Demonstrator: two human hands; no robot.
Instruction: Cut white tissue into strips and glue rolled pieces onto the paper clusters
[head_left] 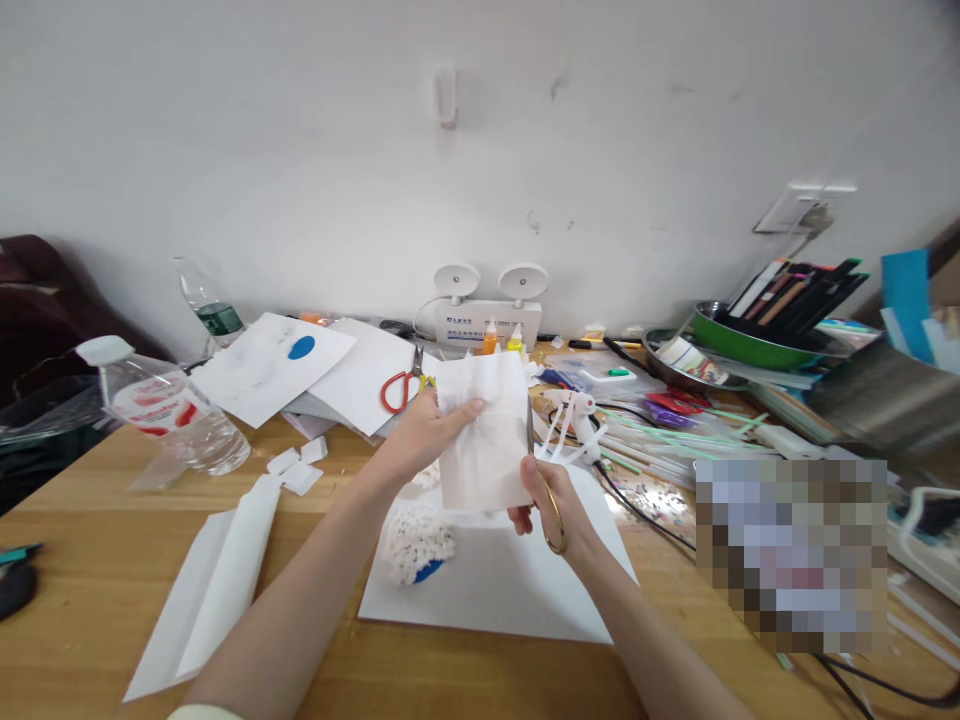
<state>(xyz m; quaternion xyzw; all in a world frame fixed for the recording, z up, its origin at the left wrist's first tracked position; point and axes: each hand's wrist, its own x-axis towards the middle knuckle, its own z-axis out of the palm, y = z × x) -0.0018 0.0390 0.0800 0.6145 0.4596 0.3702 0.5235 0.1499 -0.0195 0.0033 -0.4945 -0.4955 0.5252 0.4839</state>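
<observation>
My left hand [426, 432] pinches the upper left corner of a thin white tissue sheet [486, 430] and holds it up above the desk. My right hand [541, 502] grips gold-handled scissors [546, 490], whose blades stand upright along the sheet's right edge. Below both hands lies a large white paper sheet [510, 580] on the wooden desk [90, 560]. On that paper sits a blue shape covered with white fluffy bits [416, 545].
Red-handled scissors [401, 385] lie on white papers at the back. A plastic bottle [169, 410] lies at the left, a folded white strip [217, 590] at front left. A glue gun [574, 410], straws, a green bowl [750, 340] and cables crowd the right side.
</observation>
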